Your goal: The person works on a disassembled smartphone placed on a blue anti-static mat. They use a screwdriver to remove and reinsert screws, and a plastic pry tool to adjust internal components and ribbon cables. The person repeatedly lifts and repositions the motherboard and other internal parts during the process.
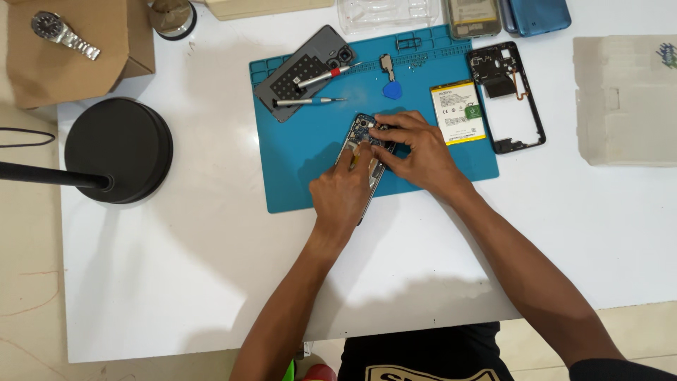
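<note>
Your left hand (343,192) and right hand (416,150) both rest on the opened phone (363,144), which lies on the blue work mat (303,176) near the middle of the white counter (211,268), toward its far edge. The left hand covers the lower part of the phone with its fingers curled narrow and the fingertips pressed onto the phone's inner side; whether it pinches a small tool there cannot be told. The right hand lies across the phone from the right, fingers bent and close together, tips touching the upper part near the camera end. On the mat's far left corner lies a dark back cover (303,70), with a red-banded screwdriver (326,75) resting on it and a second, silver screwdriver (308,101) just beside its near edge. A blue pick (393,90) lies on the mat beyond your right hand, with a small metal bracket (388,65) just past it. A battery (457,111) with a white and yellow label lies at the mat's right edge, and a black phone frame (508,95) lies on the counter just beside it. A round black lamp base (118,149) stands near the counter's left edge. A wristwatch (62,32) rests on a cardboard box (106,63) at the far left corner.
</note>
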